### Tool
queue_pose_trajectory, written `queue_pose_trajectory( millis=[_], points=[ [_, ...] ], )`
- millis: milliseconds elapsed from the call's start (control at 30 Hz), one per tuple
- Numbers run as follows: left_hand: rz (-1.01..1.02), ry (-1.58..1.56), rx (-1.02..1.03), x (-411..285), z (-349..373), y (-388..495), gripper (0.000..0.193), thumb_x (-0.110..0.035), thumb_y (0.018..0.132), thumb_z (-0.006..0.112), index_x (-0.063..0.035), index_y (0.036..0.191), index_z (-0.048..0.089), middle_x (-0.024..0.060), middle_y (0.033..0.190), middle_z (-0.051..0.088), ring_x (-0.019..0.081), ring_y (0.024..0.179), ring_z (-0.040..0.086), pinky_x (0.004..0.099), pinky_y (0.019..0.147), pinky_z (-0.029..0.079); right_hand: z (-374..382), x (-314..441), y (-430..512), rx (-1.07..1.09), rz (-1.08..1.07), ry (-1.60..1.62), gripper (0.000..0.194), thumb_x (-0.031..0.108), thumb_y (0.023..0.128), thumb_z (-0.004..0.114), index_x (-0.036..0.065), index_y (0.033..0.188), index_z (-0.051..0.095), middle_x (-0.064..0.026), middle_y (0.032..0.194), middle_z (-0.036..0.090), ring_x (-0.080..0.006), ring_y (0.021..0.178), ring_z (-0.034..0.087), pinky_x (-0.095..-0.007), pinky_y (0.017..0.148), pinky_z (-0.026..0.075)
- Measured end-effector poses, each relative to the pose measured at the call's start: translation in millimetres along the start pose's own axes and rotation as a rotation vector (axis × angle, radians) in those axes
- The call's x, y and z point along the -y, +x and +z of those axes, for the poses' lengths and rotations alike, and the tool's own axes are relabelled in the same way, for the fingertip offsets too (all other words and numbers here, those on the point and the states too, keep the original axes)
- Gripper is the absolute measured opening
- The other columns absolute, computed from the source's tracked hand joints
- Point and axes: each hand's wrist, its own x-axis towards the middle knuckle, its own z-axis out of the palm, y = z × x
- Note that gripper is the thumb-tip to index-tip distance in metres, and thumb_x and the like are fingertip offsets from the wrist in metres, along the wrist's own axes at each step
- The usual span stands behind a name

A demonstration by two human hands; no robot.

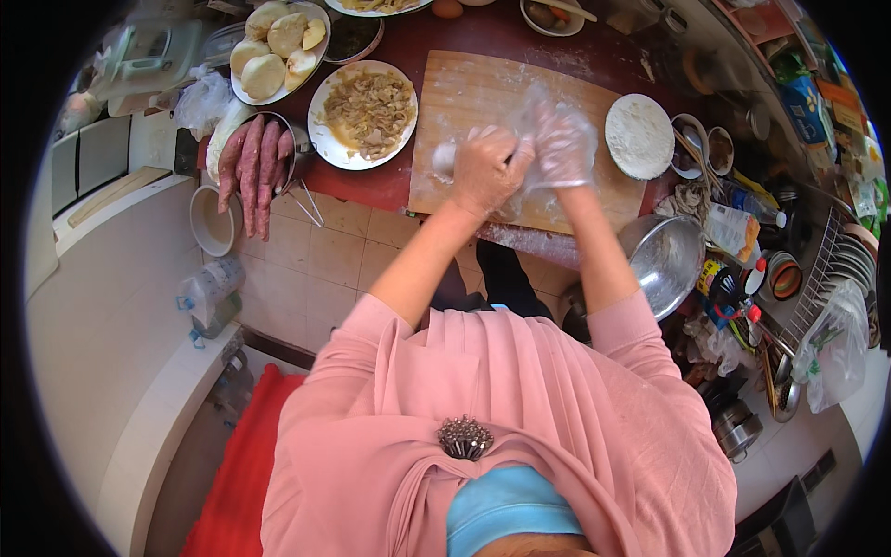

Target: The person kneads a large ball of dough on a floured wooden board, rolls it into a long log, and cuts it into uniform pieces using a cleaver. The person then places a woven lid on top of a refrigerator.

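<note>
My left hand (489,169), bare and floury, is curled with its thumb against thin clear plastic beside my other hand. It seems to pinch that film. A loose, clear plastic glove (565,143) covers my right hand (562,154), whose fingers are blurred under the film. Both hands are over a floured wooden board (473,87). Just left of my left hand lies a white lump, apparently dough (443,161). A white plate heaped with flour (639,136) rests at the board's right edge.
Left of the board are a plate of chopped filling (369,115), a plate of pale round buns (268,52) and a pot of sweet potatoes (254,163). A steel bowl (665,261), bottles and dishes crowd the right side. Another bowl (553,17) stands at the back.
</note>
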Motion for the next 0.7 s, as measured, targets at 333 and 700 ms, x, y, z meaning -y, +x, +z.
queue_pose_trajectory(
  millis=[333,700],
  points=[
    [-0.035,0.242,-0.248,16.1,40.5,-25.3,0.029,-0.026,0.09,0.049,-0.0064,0.097,0.068,0.0134,0.101,0.068,0.033,0.098,0.06,0.0493,0.093,0.036,36.2,37.5,-45.0,-0.249,0.195,0.269,0.022,0.026,0.086,0.055,0.008,0.08,0.068,-0.0124,0.086,0.069,-0.0291,0.086,0.062,-0.0482,0.085,0.043],
    [-0.284,0.246,0.003,44.9,44.4,43.8,0.043,-0.042,0.091,0.048,-0.0041,0.095,0.069,0.0192,0.095,0.068,0.0396,0.094,0.062,0.0527,0.087,0.043,61.4,10.6,24.0,0.146,0.209,0.217,0.024,0.026,0.087,0.052,0.007,0.086,0.067,-0.0132,0.079,0.069,-0.0311,0.084,0.065,-0.0452,0.082,0.047]
  ],
)
